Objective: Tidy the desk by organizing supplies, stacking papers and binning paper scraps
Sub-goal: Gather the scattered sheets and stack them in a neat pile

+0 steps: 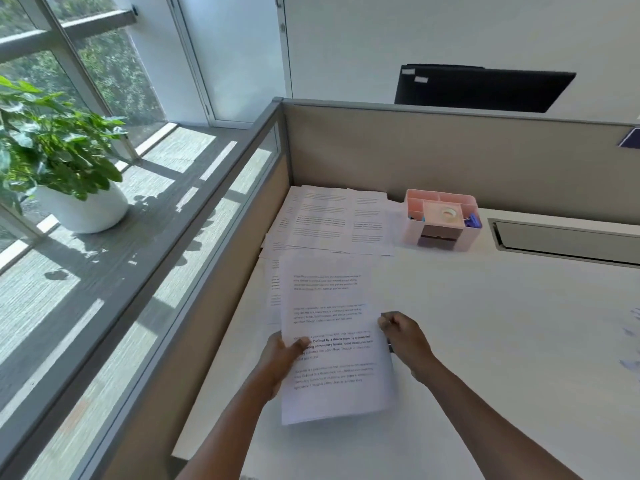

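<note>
Right now, in the head view, both hands hold one printed sheet [334, 341] lifted at the lower centre of the frame, above the white worktop [485, 341]. The left hand [282, 355] pinches its left edge, thumb lying across the bold lines of text, fingers hidden behind the paper. The right hand [401, 332] is curled at the right edge, and its grip seems to nip the margin between thumb and fingertips (the contact itself is small and hard to read).

More loose papers [332, 221] lie fanned and overlapping in the upper centre of the frame, tucked into the corner by the beige partition [450, 150], with one sheet poking out beneath the held page. Just to their right stands the pink organizer [441, 218], holding a tape roll and some blue clips.

The step in hand looks like gathering sheets into one stack. To do it well, I would keep the page flat and taut between both hands, lay it square on the spread so edges match, then draw the fanned sheets together and tap them even. Pulling one-handed risks creasing it.
</note>
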A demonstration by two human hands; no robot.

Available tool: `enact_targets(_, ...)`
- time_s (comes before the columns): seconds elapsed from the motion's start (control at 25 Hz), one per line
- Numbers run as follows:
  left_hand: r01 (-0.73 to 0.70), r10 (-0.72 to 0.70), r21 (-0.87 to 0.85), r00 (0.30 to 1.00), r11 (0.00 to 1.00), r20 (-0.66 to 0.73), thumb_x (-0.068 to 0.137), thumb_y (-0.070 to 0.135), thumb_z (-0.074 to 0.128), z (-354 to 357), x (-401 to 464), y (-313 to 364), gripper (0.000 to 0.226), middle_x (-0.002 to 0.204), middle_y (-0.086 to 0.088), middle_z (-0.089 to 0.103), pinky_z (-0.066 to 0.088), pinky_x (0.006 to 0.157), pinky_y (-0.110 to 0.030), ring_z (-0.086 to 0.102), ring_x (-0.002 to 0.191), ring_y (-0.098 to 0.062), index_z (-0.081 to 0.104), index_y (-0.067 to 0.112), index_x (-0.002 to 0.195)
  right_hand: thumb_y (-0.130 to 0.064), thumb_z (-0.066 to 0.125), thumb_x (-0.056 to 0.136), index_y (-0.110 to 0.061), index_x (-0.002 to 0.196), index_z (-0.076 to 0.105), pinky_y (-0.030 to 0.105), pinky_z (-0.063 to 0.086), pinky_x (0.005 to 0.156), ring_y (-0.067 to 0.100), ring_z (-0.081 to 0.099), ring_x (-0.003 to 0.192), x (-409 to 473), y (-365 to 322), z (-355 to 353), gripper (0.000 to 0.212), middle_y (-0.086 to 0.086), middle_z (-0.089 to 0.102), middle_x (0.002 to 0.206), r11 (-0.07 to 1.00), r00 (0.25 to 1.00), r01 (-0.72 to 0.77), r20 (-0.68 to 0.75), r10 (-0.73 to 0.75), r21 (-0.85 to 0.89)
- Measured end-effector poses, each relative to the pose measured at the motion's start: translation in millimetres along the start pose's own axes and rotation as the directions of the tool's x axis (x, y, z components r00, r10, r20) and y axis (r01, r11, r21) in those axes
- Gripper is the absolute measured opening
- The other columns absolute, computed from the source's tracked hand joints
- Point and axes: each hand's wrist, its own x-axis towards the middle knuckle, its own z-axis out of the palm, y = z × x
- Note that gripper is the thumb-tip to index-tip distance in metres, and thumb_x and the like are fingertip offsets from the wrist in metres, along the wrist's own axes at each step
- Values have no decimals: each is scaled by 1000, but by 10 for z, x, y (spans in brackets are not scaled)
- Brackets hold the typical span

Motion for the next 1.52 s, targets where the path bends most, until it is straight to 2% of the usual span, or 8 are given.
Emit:
enact_targets(0.2, 28, -29, -11, 989, 1000, -142, 96, 13, 66, -580, 24, -191, 18, 99, -3, 79, 62, 71, -38, 77, 88, -25, 67, 19, 113, -18, 54, 97, -20, 146, 41, 35, 37, 110, 22, 41, 138, 394, -78, 492, 52, 1, 41, 153, 808, 979, 196, 153, -132, -556)
enact_targets(0.44, 42, -52, -68, 987, 997, -149, 95, 12, 67, -938, 32, -317, 24, 107, -8, 77, 58, 89, -56, 75, 97, -32, 66, 19, 118, -41, 40, 102, -34, 152, 29, 44, 25, 117, 25, 18, 150, 490, 192, 627, 52, -8, 16, 164, 419, 968, 249, 243, -71, -873)
enact_targets(0.6, 54, -70, -105, 985, 993, -155, 95, 13, 68, -1033, 37, -361, 22, 106, -10, 77, 58, 88, -58, 75, 96, -34, 66, 19, 116, -37, 51, 99, -24, 135, 58, 38, 36, 110, 25, 39, 141, 333, 413, 392, 39, -2, 42, 154, 468, 960, 244, 144, -239, -850)
enact_targets(0.72, 65, -85, -122, 982, 990, -171, 95, 12, 68, -1020, 53, -411, 22, 104, -8, 78, 60, 85, -54, 75, 94, -31, 67, 19, 116, -32, 64, 92, -12, 107, 69, 39, 51, 86, 30, 61, 113, 168, 544, 138, 25, 4, 69, 119, 494, 936, 217, 36, -350, -842)
enact_targets(0.88, 65, -86, -126, 982, 990, -166, 96, 14, 67, -967, 68, -436, 20, 104, -6, 78, 60, 86, -51, 75, 95, -30, 68, 19, 115, -32, 63, 89, -15, 77, 59, 36, 43, 66, 33, 60, 87, 39, 545, -139, 21, 2, 59, 82, 595, 945, 55, -151, -291, -802)
enact_targets(1.0, 60, -83, -142, 984, 988, -160, 96, 13, 67, -905, 71, -453, 21, 106, -7, 78, 58, 90, -52, 73, 99, -31, 69, 16, 117, -46, 66, 85, -17, 102, 57, 38, 44, 80, 30, 54, 105, 57, 363, -29, 35, 2, 57, 104, 685, 961, -117, -255, -103, -719)
enact_targets(1.16, 71, -98, -158, 981, 985, -169, 96, 14, 67, -860, 69, -488, 18, 103, -5, 78, 60, 79, -43, 75, 95, -29, 70, 17, 113, -49, 71, 80, -15, 129, 39, 44, 44, 88, 33, 44, 117, 59, 202, 290, 67, 10, 42, 127, 571, 954, -281, -291, 76, -771)
enact_targets(1.52, 91, -126, -201, 977, 975, -170, 94, 14, 69, -873, 85, -638, 21, 102, -7, 78, 60, 77, -44, 74, 94, -31, 69, 14, 115, -21, 69, 84, -12, 112, 49, 33, 47, 74, 29, 61, 97, 51, 269, 245, 36, 8, 64, 107, 680, 942, -324, -289, 169, -658)
